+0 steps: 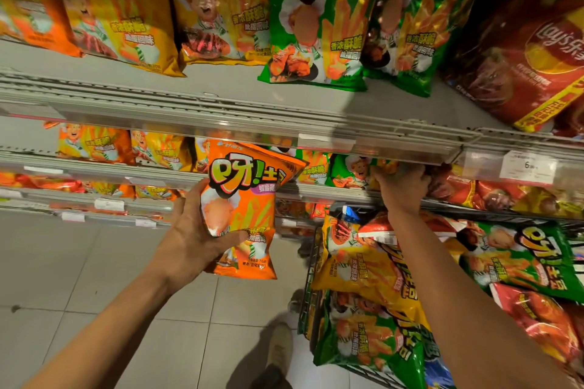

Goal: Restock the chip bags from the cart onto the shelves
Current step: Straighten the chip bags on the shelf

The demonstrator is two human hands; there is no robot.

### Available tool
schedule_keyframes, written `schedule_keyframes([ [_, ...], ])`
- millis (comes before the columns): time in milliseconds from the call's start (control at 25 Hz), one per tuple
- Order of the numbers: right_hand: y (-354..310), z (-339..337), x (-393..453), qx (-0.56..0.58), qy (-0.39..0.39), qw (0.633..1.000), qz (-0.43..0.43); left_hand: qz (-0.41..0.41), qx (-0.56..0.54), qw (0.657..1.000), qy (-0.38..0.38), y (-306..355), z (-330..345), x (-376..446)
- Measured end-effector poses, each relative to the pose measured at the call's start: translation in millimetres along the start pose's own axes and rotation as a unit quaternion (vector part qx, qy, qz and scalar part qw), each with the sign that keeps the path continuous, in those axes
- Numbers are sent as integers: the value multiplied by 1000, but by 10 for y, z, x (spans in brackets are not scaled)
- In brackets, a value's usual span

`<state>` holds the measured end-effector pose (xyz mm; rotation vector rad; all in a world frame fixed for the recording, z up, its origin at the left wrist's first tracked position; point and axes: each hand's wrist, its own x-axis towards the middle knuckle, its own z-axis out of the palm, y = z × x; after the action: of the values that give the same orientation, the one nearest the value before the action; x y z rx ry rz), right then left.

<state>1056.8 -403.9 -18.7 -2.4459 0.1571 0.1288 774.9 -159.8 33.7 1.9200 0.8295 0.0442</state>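
Note:
My left hand (196, 230) grips an orange chip bag (245, 208) by its left side and holds it upright in front of the second shelf. My right hand (403, 186) reaches under the edge of the upper shelf (221, 110), its fingers closed on a dark red chip bag (439, 181) on the shelf below; the fingertips are hidden. The cart (308, 278) at the lower right holds several yellow, green and red chip bags, among them a yellow bag (373, 281) and a green bag (521, 259).
The upper shelf carries orange, yellow (126, 9) and green bags (319, 19) and a red Lay's bag (531, 50). Lower shelves at the left hold more bags behind price rails. A price tag (527, 167) hangs at the right. Grey floor tiles (79, 278) and my shoes lie below.

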Motion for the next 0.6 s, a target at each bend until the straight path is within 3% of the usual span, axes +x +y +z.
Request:
schedule_keyframes([
  [80,-61,4,-214,27,20,999,-26,9,8,1000,5,-49,-39,6],
  [240,-216,255,-773,104,-14,989,-101,10,-7,1000,21,-192,-171,-16],
  [600,-1144,1284,-1915,142,-151,970,-129,-19,-64,996,52,-908,-1289,-140],
])
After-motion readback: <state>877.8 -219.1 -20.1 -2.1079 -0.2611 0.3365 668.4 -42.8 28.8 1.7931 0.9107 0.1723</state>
